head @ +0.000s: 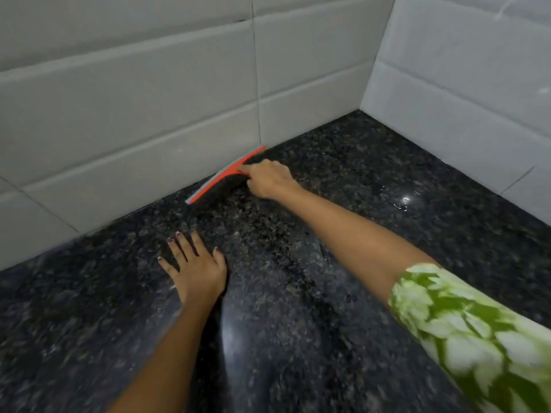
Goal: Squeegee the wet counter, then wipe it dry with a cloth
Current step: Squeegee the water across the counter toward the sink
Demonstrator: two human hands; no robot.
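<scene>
No writing or brand can be read anywhere. Your right hand [269, 178] reaches far forward with the arm stretched out, its grip clamped on the handle of the one red squeegee [225, 174], whose grey blade lies along the foot of the tiled wall [128, 120] at the back of the dark speckled bench [343, 293]. Your left hand [195, 268] lies flat on the bench, fingers spread apart, holding nothing. A green leaf-print sleeve [477, 335] covers your right upper arm.

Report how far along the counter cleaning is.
Done: nothing clearly finished. In hand: the right hand holds the red squeegee against the back wall; the left hand lies flat on the counter. Left: droplets remain; no cloth shows.
</scene>
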